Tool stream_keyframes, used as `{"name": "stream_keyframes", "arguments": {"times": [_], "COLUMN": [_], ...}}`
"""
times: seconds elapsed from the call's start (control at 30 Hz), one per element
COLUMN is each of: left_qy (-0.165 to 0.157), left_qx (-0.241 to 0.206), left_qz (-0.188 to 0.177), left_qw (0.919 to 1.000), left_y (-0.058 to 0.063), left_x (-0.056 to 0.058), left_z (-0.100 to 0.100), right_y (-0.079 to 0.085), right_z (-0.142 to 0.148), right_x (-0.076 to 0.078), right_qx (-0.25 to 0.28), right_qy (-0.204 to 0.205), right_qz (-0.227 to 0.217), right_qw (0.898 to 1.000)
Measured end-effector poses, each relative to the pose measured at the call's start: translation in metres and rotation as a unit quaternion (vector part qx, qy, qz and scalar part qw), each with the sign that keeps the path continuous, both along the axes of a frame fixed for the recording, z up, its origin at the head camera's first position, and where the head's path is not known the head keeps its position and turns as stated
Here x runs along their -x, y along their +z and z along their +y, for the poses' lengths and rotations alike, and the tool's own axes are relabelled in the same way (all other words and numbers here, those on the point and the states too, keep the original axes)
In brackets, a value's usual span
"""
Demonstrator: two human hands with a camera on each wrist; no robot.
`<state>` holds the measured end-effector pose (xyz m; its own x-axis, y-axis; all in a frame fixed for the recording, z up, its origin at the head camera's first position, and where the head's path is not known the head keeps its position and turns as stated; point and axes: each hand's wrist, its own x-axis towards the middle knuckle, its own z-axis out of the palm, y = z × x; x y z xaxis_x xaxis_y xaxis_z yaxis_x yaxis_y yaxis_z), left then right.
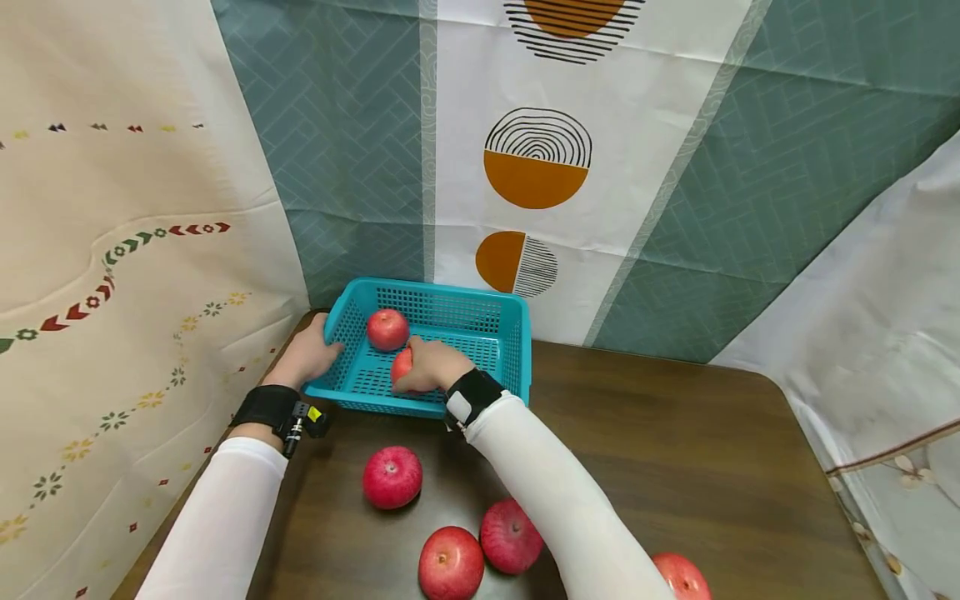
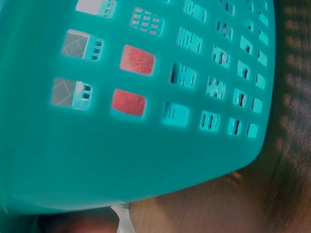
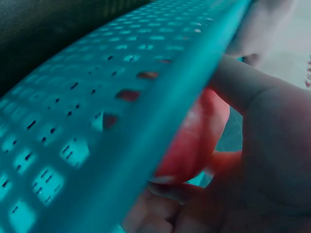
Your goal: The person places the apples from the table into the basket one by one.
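A turquoise plastic basket (image 1: pixel 465 292) with lattice walls stands on the table against the hanging cloth. My left hand (image 1: pixel 309 350) grips its left rim, fingertips over the inner side. Inside the basket, my right hand (image 1: pixel 437 365) holds a red apple (image 1: pixel 402 367) from above, near the front wall. In the right wrist view, thumb and fingers curl round that apple (image 3: pixel 192 141), partly behind the rim. Another apple (image 1: pixel 387 329) sits in the basket behind it, towards the left. Red also shows through the wall holes in the left wrist view.
On the brown table (image 1: pixel 660 433), a dark red apple (image 1: pixel 392 477) lies in front of the basket. Two more, one lighter (image 1: pixel 451 563) and one darker (image 1: pixel 512 536), lie nearer. Another apple (image 1: pixel 682 577) is partly hidden by my right sleeve. Patterned cloths hang behind and left.
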<state>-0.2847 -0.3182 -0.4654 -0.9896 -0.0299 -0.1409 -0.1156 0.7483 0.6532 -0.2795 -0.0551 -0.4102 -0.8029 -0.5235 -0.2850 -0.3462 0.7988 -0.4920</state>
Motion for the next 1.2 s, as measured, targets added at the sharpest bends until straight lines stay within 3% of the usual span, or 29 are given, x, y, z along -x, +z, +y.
{"name": "stream_keyframes", "arguments": {"times": [0.17,0.4,0.77,1.0,1.2], "left_qy": [-0.003,0.006,0.007,0.006,0.009], "left_qx": [0.001,-0.007,-0.003,0.0,0.002], "left_qz": [0.006,-0.004,0.007,0.008,-0.003], "left_qw": [1.0,0.9999,0.9999,0.9999,1.0], "left_y": [-0.002,0.001,-0.003,-0.003,-0.002], "left_x": [0.003,0.003,0.001,0.002,0.002], "left_z": [0.003,0.008,0.0,0.001,0.001], "right_y": [-0.004,-0.006,-0.016,-0.023,-0.029], "right_z": [-0.013,-0.022,-0.04,-0.044,-0.046], "right_x": [0.002,0.005,0.004,0.006,0.012], "right_qx": [-0.035,-0.039,-0.069,-0.05,-0.017], "right_qy": [0.013,0.008,0.023,0.006,0.038], "right_qz": [0.003,-0.002,-0.003,-0.005,-0.03], "right_qw": [0.999,0.999,0.997,0.999,0.999]}}
